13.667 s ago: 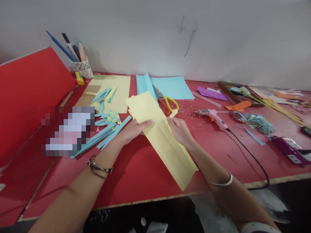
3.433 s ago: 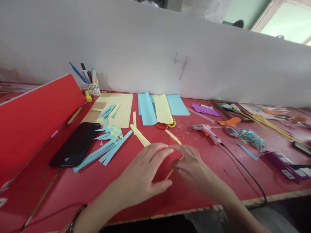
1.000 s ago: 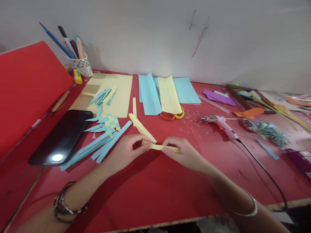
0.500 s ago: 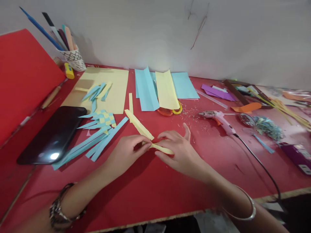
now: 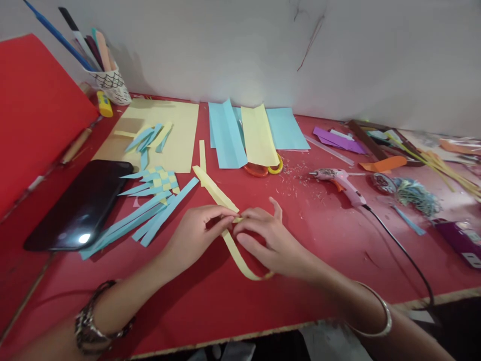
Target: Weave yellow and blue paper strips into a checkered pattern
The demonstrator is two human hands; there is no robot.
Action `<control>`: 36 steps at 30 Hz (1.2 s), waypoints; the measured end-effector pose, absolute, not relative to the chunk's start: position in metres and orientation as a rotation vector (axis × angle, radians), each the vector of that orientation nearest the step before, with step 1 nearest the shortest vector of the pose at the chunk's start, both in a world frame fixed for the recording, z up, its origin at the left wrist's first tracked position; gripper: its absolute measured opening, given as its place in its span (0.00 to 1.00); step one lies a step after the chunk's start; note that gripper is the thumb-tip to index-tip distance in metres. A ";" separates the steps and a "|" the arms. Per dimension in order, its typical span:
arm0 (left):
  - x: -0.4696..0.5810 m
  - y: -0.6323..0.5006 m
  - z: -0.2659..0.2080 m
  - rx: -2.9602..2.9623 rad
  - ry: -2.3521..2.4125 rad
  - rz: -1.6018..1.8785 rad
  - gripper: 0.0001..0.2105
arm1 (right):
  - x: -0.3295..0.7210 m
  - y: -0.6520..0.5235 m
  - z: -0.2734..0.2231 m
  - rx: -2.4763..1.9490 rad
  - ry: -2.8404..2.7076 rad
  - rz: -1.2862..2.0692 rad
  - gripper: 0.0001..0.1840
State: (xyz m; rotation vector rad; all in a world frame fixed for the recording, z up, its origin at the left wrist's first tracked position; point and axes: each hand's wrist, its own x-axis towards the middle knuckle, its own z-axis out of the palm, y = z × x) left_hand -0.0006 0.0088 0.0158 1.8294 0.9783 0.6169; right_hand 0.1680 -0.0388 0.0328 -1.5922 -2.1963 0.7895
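Note:
A narrow yellow paper strip [image 5: 240,260] is pinched between the fingertips of my left hand [image 5: 197,230] and my right hand [image 5: 270,235]. Its loose length curves down toward me and bends under my right palm. Just beyond my fingertips lies a wider folded yellow paper strip [image 5: 214,189]. To the left of my left hand sits a woven blue-and-yellow paper piece [image 5: 160,181], with long blue paper strips [image 5: 158,220] beside it. The exact fold between my fingertips is hidden.
A black phone [image 5: 78,205] lies at the left. Folded blue paper [image 5: 227,140] and folded yellow paper [image 5: 259,138] partly cover scissors [image 5: 276,165] at the back. On the right are a pink glue gun [image 5: 340,183] with its cord and a purple box [image 5: 456,238].
The yellow strip's loose end has swung from my right fingers down toward me into a curve. My hands have drawn closer together at the pinch.

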 end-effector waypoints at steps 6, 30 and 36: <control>0.002 0.004 0.014 1.924 0.965 0.782 0.10 | 0.159 -0.043 0.034 -1.637 -2.161 0.781 0.11; -0.003 0.009 0.015 1.904 0.881 0.630 0.17 | 0.171 -0.037 0.030 -1.619 -2.173 0.589 0.12; -0.003 0.008 0.017 1.887 0.858 0.598 0.16 | 0.171 -0.036 0.027 -1.624 -2.110 0.630 0.13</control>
